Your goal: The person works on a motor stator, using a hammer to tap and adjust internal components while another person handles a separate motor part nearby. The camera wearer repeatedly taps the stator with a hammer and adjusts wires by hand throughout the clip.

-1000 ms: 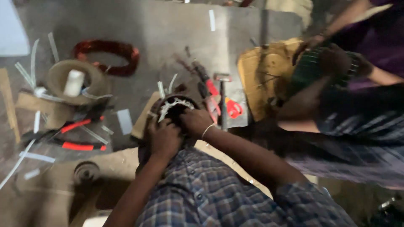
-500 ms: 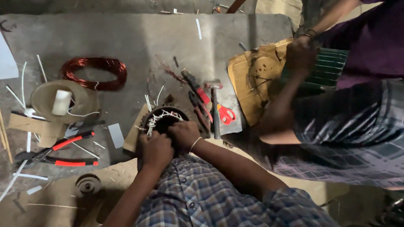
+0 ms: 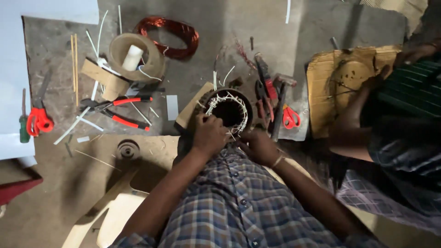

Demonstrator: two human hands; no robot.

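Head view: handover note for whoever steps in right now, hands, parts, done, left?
Left hand: fingers closed on the near rim of the round motor stator, among its white lacing.
Right hand: gripping the same rim from the right side.
Nearby: copper wire coil, tape roll, red-handled pliers, hammer, red scissors.
Done: white ties sit around most of the winding.
Left: near edge, under the hands, is hidden.
A co-worker's hand rests on cardboard.

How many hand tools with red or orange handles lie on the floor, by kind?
Scissors: 2, one at far left, one by the hammer
Pliers or cutters: 2, one left of the stator, one right of it
Total: 4
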